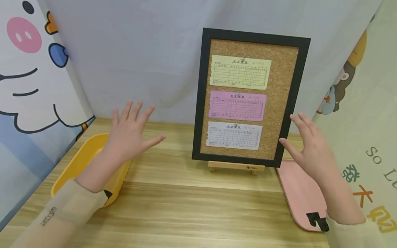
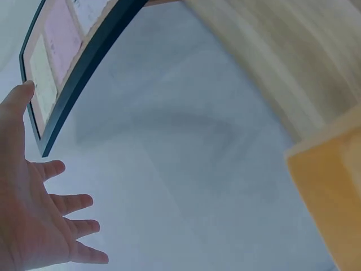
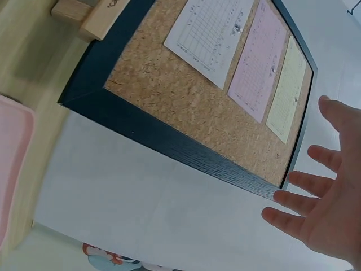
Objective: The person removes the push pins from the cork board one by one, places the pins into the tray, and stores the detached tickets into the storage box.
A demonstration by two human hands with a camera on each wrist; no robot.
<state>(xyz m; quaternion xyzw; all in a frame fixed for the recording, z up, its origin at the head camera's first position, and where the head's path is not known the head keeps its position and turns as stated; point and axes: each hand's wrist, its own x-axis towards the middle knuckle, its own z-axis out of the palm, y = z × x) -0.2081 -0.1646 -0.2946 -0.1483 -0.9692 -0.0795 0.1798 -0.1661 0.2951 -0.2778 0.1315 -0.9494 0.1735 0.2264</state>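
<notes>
A cork board [image 1: 251, 96] in a black frame stands upright on a small wooden easel [image 1: 236, 166] toward the far side of the desk [image 1: 186, 203], right of centre. Three printed slips are pinned to it in a column: a yellow slip [image 1: 240, 71] at the top, a pink slip [image 1: 237, 105] in the middle and a white slip [image 1: 234, 135] at the bottom, each held by a pin near its top edge.

The left hand [image 1: 130, 132] hovers above the desk to the left of the board, well apart from it, with its fingers spread and straight and its grip wide, holding nothing. The left wrist view shows the same splayed fingers [image 2: 67, 203] in the air with the board's frame [image 2: 79, 79] beyond them. Beneath the left forearm sits a yellow tray [image 1: 83, 158] at the near left of the desk.

The right hand [image 1: 310, 148] is raised just beside the board's right edge, palm turned toward the frame, fingers straight and slightly parted, its grip wide too and holding nothing. In the right wrist view the fingertips [image 3: 287, 197] lie very close to the frame's edge; whether they touch it cannot be told. Under the right forearm lies a pink tray [image 1: 297, 193], at the right of the desk and just beside the easel's foot.

A pale curtain [image 1: 139, 58] hangs behind the board, with cartoon-printed cloth at the left and right sides.
</notes>
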